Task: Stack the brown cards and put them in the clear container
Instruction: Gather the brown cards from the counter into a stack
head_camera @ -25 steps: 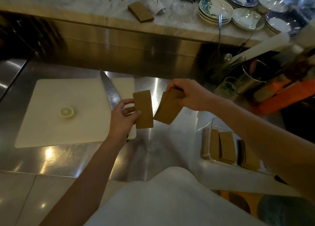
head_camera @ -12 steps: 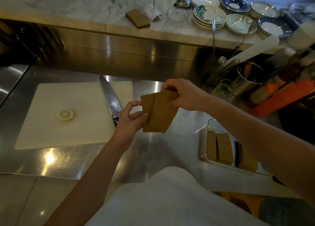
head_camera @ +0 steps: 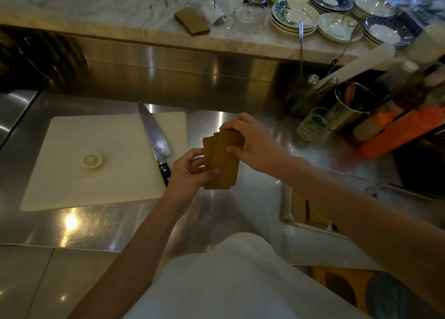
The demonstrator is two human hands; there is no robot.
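A fanned bunch of brown cards (head_camera: 222, 161) is held upright above the steel counter, between both hands. My left hand (head_camera: 190, 174) grips the cards' lower left edge. My right hand (head_camera: 255, 142) pinches their top and right side. The clear container (head_camera: 289, 212) sits on the counter at the right, partly hidden by my right forearm, with more brown cards (head_camera: 310, 212) standing inside it. Another stack of brown cards (head_camera: 192, 21) lies on the marble ledge at the back.
A white cutting board (head_camera: 96, 174) at the left holds a lemon half (head_camera: 92, 160) and a large knife (head_camera: 155, 140). Stacked plates (head_camera: 295, 17), a glass (head_camera: 313, 123), a metal utensil cup (head_camera: 349, 106) and orange items (head_camera: 404, 133) crowd the back right.
The card in my left hand and the cards in my right hand have come together into one overlapping bunch, now held by both hands. My right forearm covers more of the container.
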